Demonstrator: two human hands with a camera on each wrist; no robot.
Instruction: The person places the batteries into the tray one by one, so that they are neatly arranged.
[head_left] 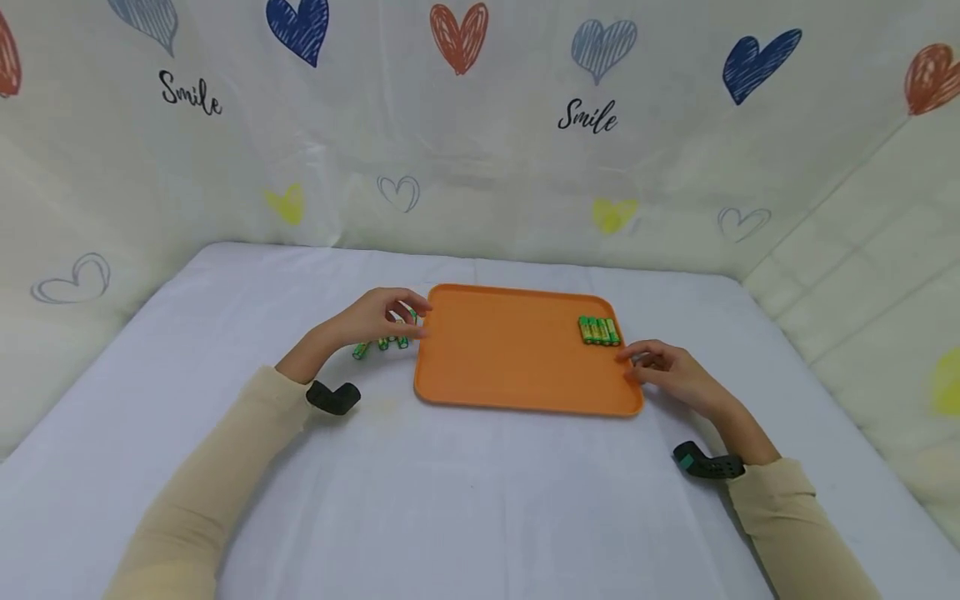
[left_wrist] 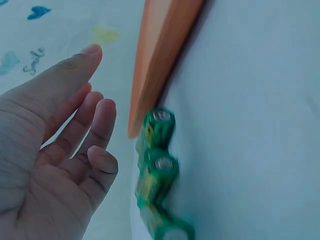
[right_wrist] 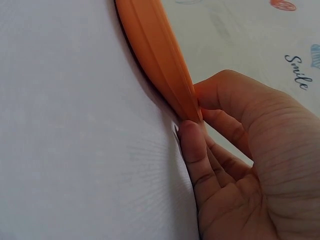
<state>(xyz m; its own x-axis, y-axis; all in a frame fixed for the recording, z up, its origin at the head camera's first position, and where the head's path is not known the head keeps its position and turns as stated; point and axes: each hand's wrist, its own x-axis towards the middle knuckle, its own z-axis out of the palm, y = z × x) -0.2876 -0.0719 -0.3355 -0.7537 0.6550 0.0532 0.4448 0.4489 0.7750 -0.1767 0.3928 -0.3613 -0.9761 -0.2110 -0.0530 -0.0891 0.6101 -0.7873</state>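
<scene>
An orange tray (head_left: 517,354) lies on the white cloth. My right hand (head_left: 675,375) is at its right edge; in the right wrist view the thumb and fingers (right_wrist: 192,142) close around the orange rim (right_wrist: 160,55). At the tray's left edge, my left hand (head_left: 378,317) holds nothing, its fingers loosely bent and thumb apart. Beneath that hand several green batteries (head_left: 360,351) lie beside the tray, partly hidden by it. The left wrist view shows some batteries (left_wrist: 160,167) in a line by the tray's edge. More green batteries (head_left: 598,331) sit side by side in a row on the tray's right part.
White cloth (head_left: 480,500) covers the table. A pale curtain (head_left: 495,167) with printed hearts hangs behind and along the sides. Each wrist wears a black device, one on the left (head_left: 333,398) and one on the right (head_left: 708,462).
</scene>
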